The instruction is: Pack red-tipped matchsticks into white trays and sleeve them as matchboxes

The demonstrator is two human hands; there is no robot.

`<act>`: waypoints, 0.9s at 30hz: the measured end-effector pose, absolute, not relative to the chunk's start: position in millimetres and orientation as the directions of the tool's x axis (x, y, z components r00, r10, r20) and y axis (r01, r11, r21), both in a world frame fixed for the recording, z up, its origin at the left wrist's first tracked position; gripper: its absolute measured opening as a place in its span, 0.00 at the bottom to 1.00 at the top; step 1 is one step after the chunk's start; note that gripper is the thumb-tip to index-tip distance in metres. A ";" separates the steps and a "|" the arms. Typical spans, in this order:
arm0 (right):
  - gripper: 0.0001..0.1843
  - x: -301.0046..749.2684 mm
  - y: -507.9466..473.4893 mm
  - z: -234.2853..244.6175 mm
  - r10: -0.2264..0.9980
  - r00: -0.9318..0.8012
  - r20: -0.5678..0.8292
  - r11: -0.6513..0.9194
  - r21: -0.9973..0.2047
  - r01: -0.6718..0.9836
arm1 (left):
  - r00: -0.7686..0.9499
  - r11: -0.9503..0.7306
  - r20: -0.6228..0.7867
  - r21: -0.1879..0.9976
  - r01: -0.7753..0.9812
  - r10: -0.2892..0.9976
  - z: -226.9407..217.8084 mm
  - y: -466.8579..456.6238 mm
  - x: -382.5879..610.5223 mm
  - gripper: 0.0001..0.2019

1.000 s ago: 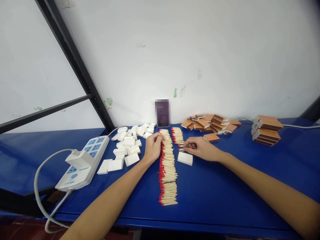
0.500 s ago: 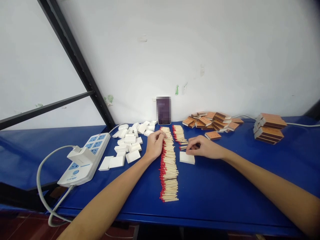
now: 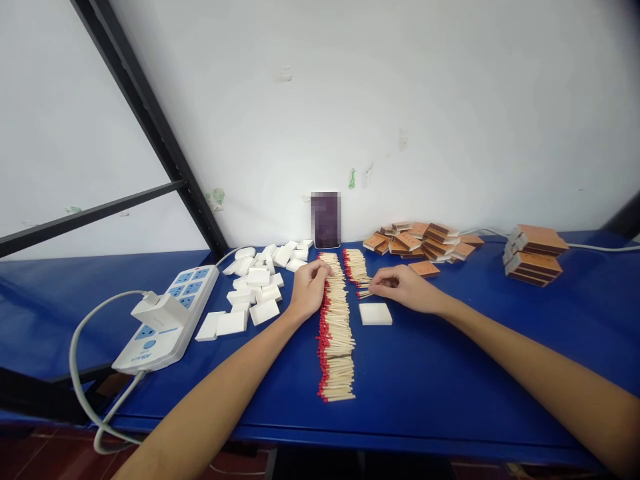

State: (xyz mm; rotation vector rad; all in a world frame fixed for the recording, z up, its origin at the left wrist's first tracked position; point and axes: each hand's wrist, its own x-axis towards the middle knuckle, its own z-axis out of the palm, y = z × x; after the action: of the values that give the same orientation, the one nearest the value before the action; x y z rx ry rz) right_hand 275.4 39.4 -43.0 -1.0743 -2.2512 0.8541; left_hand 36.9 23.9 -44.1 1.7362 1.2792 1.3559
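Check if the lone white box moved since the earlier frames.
Yes: the white box turned and shifted slightly right, away from the long match row.

A single camera is sitting on the person's head, facing forward and down over the blue table; it is looking from behind and above the left hand and right hand (both are showing near mid-view). The white wall is filling the background; the forearms are looming closest.
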 end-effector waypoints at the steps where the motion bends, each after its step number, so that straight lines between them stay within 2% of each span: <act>1: 0.21 275.1 40.0 -44.0 0.821 -0.545 0.173 0.488 -0.709 0.510 | 0.019 -0.365 0.380 0.871 0.329 0.925 -44.1 24.1 36.9 0.13; 10: 0.20 273.1 41.2 -46.8 0.803 -0.565 0.187 0.551 -0.595 0.585 | 0.033 -0.381 0.391 0.868 0.317 0.920 -43.5 23.0 37.2 0.13; 27: 0.16 273.4 39.1 -45.2 0.804 -0.571 0.167 0.538 -0.615 0.577 | 0.067 -0.397 0.399 0.854 0.337 0.915 -44.0 22.2 37.8 0.13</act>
State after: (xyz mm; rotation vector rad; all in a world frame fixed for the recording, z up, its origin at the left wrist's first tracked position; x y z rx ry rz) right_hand 273.4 39.1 -45.2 -1.1239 -2.3447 0.7084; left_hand 37.8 22.2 -44.0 1.7893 1.2453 1.3311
